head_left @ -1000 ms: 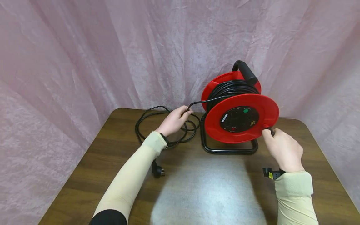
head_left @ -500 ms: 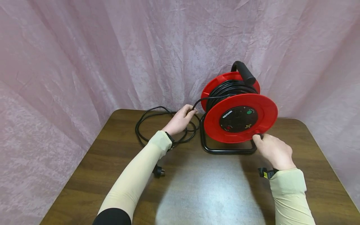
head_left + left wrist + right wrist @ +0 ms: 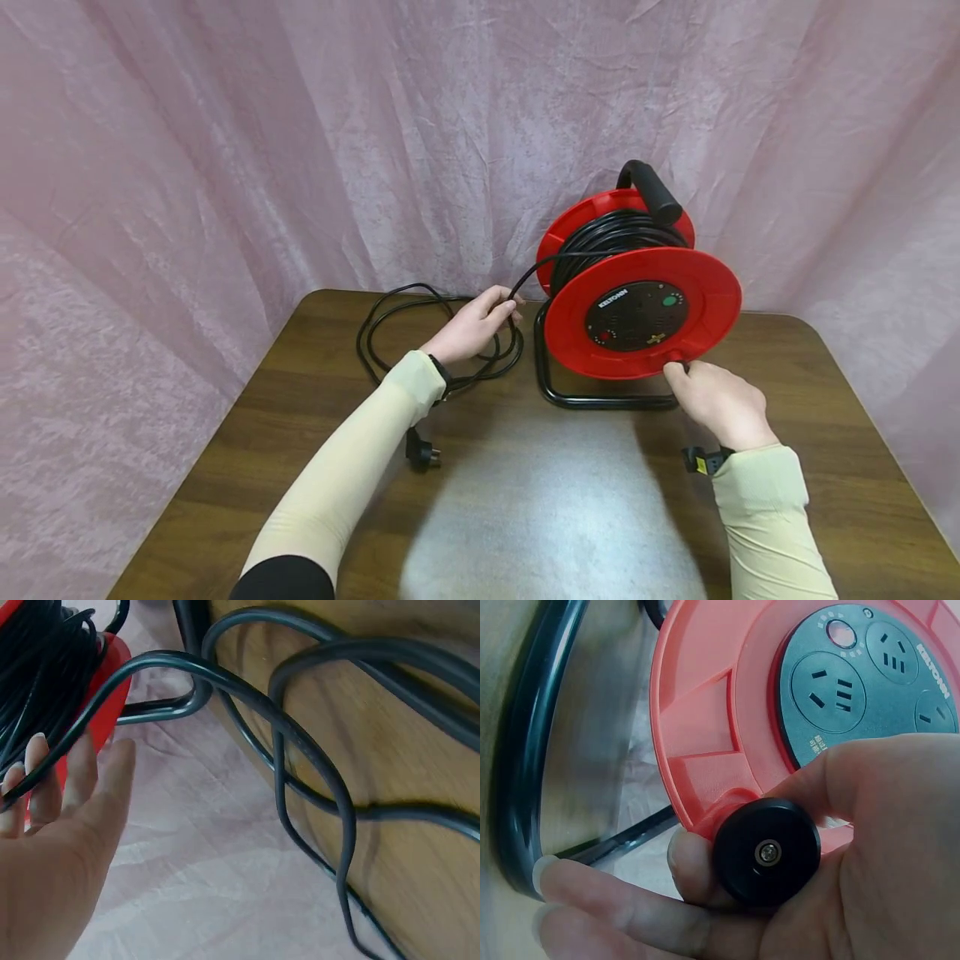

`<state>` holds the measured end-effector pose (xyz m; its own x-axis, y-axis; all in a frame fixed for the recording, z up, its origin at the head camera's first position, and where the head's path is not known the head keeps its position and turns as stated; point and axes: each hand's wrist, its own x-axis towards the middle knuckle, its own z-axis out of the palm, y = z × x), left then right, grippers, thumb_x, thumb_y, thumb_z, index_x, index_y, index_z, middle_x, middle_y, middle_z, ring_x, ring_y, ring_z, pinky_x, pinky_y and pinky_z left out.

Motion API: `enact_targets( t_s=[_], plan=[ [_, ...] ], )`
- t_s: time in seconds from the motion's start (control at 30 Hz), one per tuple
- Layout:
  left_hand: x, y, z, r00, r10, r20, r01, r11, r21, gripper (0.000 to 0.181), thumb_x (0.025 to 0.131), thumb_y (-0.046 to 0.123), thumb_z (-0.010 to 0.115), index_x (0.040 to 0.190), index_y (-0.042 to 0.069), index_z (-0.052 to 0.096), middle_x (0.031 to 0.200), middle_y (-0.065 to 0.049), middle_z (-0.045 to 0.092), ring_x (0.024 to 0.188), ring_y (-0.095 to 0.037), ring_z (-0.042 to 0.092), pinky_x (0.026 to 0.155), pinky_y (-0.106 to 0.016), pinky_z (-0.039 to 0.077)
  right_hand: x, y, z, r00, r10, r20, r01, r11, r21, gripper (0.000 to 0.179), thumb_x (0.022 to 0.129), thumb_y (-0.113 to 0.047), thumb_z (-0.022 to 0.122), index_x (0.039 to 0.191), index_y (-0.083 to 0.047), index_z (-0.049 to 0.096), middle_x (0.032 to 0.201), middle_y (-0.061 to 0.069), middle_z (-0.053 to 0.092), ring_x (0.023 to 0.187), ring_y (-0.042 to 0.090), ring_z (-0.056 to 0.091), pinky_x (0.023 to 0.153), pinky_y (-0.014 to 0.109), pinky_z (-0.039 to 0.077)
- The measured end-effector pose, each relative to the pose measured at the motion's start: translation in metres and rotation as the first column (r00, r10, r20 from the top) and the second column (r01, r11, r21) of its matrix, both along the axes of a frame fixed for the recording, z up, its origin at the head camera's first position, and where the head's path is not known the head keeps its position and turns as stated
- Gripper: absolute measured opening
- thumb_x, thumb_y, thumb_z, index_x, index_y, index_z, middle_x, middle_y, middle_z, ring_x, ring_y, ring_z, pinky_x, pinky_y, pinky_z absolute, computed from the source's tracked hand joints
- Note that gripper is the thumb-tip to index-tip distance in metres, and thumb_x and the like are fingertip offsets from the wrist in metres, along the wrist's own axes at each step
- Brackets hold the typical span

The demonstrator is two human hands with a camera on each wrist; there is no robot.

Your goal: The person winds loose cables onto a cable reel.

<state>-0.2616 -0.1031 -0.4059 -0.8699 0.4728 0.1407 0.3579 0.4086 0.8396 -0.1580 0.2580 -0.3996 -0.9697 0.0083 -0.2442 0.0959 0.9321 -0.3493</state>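
A red cable reel [image 3: 712,292] with a black socket panel [image 3: 633,317] stands on its black tube frame [image 3: 615,402]. My right hand [image 3: 720,404] holds the round black winding knob [image 3: 766,851] near the lower rim, thumb and index around it and the other fingers extended in the right wrist view. My left hand [image 3: 468,325] is left of the reel with relaxed fingers [image 3: 82,776]. The black cable [image 3: 311,757] crosses the inner side of those fingers and runs up onto the wound drum [image 3: 622,233]. The left thumb is hidden in the left wrist view.
Loose cable loops [image 3: 367,333] lie on the wooden table [image 3: 300,417] behind and left of my left hand. The black plug [image 3: 423,454] lies beside my left forearm. A pink curtain [image 3: 450,150] hangs close behind the table and reel.
My right hand has moved left and down with the knob, and the reel's face has turned clockwise. My left hand shifted right, then back left; its fingers have loosened on the cable.
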Motion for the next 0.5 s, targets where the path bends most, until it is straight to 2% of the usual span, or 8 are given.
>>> enact_targets(
  t_s=[0.1, 0.17, 0.3, 0.37, 0.43, 0.5],
  plan=[
    [0.003, -0.004, -0.001, 1.0, -0.013, -0.021, 0.011, 0.998, -0.066, 0.019, 0.109, 0.02, 0.053, 0.124, 0.01, 0.061, 0.122, -0.006, 0.068, 0.106, -0.022, 0.064, 0.093, -0.036, 0.048, 0.0, 0.0, 0.001, 1.0, 0.008, -0.014, -0.008, 1.0, 0.007, 0.055, 0.102, -0.039, 0.018, 0.084, -0.011, 0.062, 0.091, 0.015, 0.065, 0.09, 0.042, 0.063, 0.062, 0.054, 0.048],
    [0.006, -0.006, -0.003, 0.999, -0.028, -0.015, 0.027, 0.996, -0.084, 0.016, 0.108, 0.015, 0.055, 0.12, 0.009, 0.061, 0.124, -0.007, 0.068, 0.111, -0.021, 0.064, 0.095, -0.033, 0.047, -0.001, 0.0, 0.001, 1.0, 0.012, -0.015, -0.012, 1.0, 0.008, 0.054, 0.102, -0.038, 0.019, 0.085, -0.011, 0.063, 0.093, 0.017, 0.066, 0.09, 0.042, 0.063, 0.062, 0.054, 0.048],
    [0.013, -0.011, -0.008, 0.997, -0.042, 0.065, 0.046, 0.997, -0.067, 0.011, 0.109, 0.016, 0.05, 0.117, 0.009, 0.055, 0.115, -0.008, 0.071, 0.104, -0.028, 0.063, 0.086, -0.03, 0.045, -0.001, -0.001, 0.002, 1.0, 0.014, 0.001, -0.014, 1.0, 0.004, 0.054, 0.103, -0.039, 0.019, 0.087, -0.011, 0.062, 0.09, 0.015, 0.064, 0.088, 0.04, 0.063, 0.062, 0.052, 0.048],
    [0.014, -0.013, -0.011, 0.994, -0.055, 0.099, 0.06, 0.997, -0.047, 0.014, 0.111, 0.016, 0.047, 0.121, 0.01, 0.054, 0.11, -0.008, 0.071, 0.1, -0.032, 0.063, 0.084, -0.03, 0.046, -0.001, -0.001, 0.002, 1.0, 0.016, 0.007, -0.016, 1.0, 0.002, 0.054, 0.103, -0.04, 0.019, 0.089, -0.01, 0.062, 0.091, 0.014, 0.063, 0.089, 0.04, 0.062, 0.062, 0.052, 0.047],
    [0.016, -0.015, -0.014, 0.992, -0.066, 0.108, 0.072, 0.996, -0.047, 0.018, 0.111, 0.016, 0.045, 0.125, 0.009, 0.054, 0.106, -0.009, 0.07, 0.095, -0.033, 0.062, 0.081, -0.031, 0.048, 0.0, -0.002, 0.002, 1.0, 0.016, 0.014, -0.016, 1.0, 0.001, 0.054, 0.103, -0.04, 0.018, 0.089, -0.01, 0.061, 0.089, 0.013, 0.063, 0.088, 0.039, 0.062, 0.063, 0.051, 0.047],
    [0.018, -0.016, -0.016, 0.991, -0.073, 0.108, 0.079, 0.995, -0.052, 0.021, 0.111, 0.015, 0.045, 0.127, 0.008, 0.056, 0.104, -0.01, 0.068, 0.096, -0.031, 0.064, 0.084, -0.033, 0.052, 0.0, -0.002, 0.001, 1.0, 0.016, 0.019, -0.016, 1.0, 0.0, 0.054, 0.103, -0.04, 0.018, 0.09, -0.01, 0.061, 0.089, 0.013, 0.063, 0.088, 0.039, 0.062, 0.063, 0.051, 0.047]
  ],
)
